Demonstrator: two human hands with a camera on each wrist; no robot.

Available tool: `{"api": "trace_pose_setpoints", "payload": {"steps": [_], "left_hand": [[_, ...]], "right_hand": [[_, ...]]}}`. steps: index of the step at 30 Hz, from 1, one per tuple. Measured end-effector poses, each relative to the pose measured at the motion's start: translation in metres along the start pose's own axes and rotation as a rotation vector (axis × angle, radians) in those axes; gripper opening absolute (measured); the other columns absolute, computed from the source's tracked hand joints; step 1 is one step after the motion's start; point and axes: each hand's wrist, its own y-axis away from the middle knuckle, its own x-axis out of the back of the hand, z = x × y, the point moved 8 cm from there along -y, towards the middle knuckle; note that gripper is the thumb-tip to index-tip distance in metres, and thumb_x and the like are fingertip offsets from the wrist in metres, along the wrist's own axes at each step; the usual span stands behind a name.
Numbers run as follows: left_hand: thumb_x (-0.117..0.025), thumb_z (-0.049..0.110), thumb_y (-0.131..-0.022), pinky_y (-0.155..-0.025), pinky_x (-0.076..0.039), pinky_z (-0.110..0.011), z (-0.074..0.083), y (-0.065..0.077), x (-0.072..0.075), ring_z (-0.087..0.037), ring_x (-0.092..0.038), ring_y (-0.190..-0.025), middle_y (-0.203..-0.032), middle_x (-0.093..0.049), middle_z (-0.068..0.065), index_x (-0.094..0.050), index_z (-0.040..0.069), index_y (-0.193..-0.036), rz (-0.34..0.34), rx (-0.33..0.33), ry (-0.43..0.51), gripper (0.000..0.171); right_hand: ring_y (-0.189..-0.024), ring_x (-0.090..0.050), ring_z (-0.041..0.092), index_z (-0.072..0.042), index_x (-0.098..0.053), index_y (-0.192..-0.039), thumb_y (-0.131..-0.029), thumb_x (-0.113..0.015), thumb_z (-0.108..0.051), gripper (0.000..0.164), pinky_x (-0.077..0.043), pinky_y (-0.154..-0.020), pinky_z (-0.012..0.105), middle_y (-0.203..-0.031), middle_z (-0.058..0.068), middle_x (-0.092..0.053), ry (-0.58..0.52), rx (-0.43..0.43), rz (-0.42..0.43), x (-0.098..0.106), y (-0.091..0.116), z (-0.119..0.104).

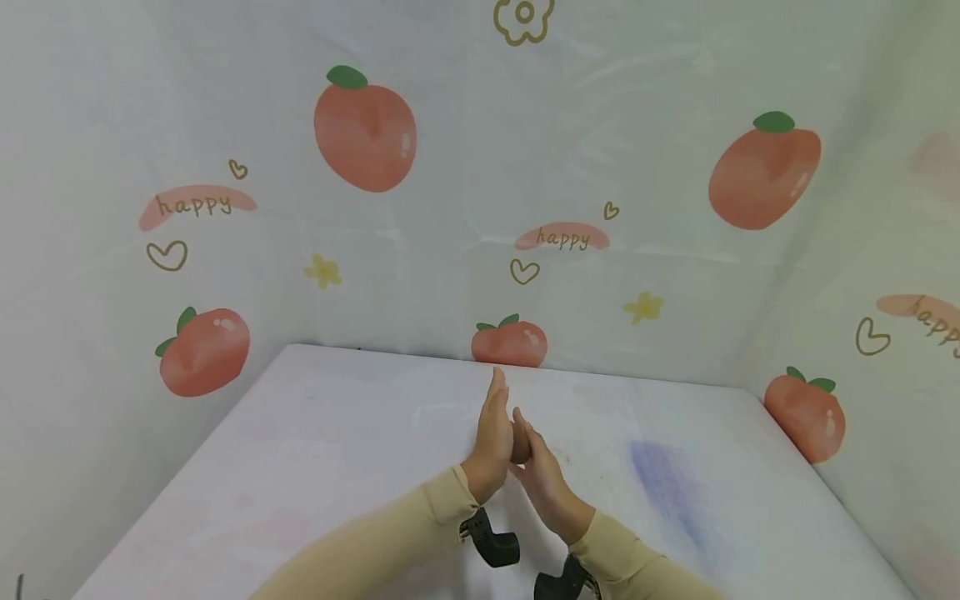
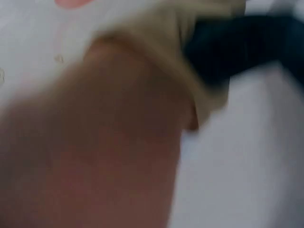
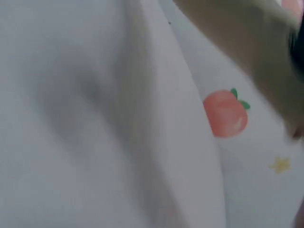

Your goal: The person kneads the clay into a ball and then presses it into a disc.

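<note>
Over the middle of the white table, my left hand stands on edge with its fingers straight and pointing away from me. My right hand leans in from the right, fingers also straight, its palm side turned toward the left palm. The fingertips of both point up and forward, and the hands overlap in the head view. A darker brownish patch shows between them, and I cannot tell whether it is shaded skin or a held thing. In the left wrist view, a blurred forearm or hand fills much of the picture.
The white table carries a blue-purple smear at the right. A pale curtain printed with peaches, hearts and flowers encloses the back and sides. Black wrist devices hang below the beige sleeves.
</note>
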Motion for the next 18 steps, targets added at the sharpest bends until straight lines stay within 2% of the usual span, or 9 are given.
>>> {"api": "trace_pose_setpoints", "payload": {"steps": [3, 5, 10, 14, 18], "left_hand": [[-0.021, 0.031, -0.105, -0.12, 0.001, -0.052, -0.015, -0.008, 0.005, -0.024, 0.005, -0.15, -0.164, 0.0, -0.006, -0.002, 0.011, -0.156, 0.014, 0.054, -0.028, 0.058], [-0.021, 0.032, -0.105, -0.12, 0.001, -0.053, -0.024, -0.011, 0.007, -0.025, 0.005, -0.15, -0.164, 0.002, -0.007, 0.0, 0.01, -0.156, 0.012, 0.081, -0.047, 0.059], [-0.022, 0.032, -0.106, -0.119, -0.001, -0.054, -0.042, -0.007, 0.003, -0.027, 0.003, -0.15, -0.164, 0.0, -0.007, -0.002, 0.009, -0.156, -0.024, 0.094, -0.094, 0.059], [-0.018, 0.033, -0.107, -0.119, -0.003, -0.055, -0.046, 0.008, -0.005, -0.029, 0.001, -0.15, -0.163, -0.003, -0.01, -0.006, 0.006, -0.156, -0.074, 0.056, -0.126, 0.056], [-0.014, 0.031, -0.108, -0.12, -0.003, -0.053, -0.033, 0.024, -0.019, -0.028, -0.001, -0.15, -0.163, -0.005, -0.011, -0.007, 0.002, -0.155, -0.134, -0.057, -0.111, 0.056]], "right_hand": [[-0.149, 0.002, 0.036, -0.01, 0.0, -0.156, -0.107, -0.022, -0.038, 0.061, -0.013, -0.117, 0.059, -0.162, 0.018, 0.006, 0.044, 0.014, -0.047, -0.008, 0.01, -0.007], [-0.148, 0.002, 0.037, -0.008, 0.004, -0.156, -0.107, -0.024, -0.036, 0.062, -0.012, -0.118, 0.058, -0.161, 0.02, 0.009, 0.048, 0.025, -0.062, -0.01, 0.014, -0.012], [-0.148, 0.004, 0.037, -0.005, 0.004, -0.155, -0.107, -0.022, -0.033, 0.061, -0.007, -0.119, 0.056, -0.162, 0.017, 0.01, 0.053, 0.074, -0.028, -0.002, 0.013, -0.027], [-0.15, 0.002, 0.032, -0.006, 0.0, -0.156, -0.107, -0.022, -0.031, 0.059, -0.006, -0.119, 0.055, -0.163, 0.012, 0.004, 0.065, 0.127, 0.034, 0.009, 0.003, -0.04], [-0.15, -0.002, 0.028, -0.009, -0.002, -0.156, -0.107, -0.023, -0.031, 0.058, -0.011, -0.12, 0.051, -0.164, 0.009, 0.0, 0.094, 0.141, 0.08, 0.019, -0.008, -0.044]]}}
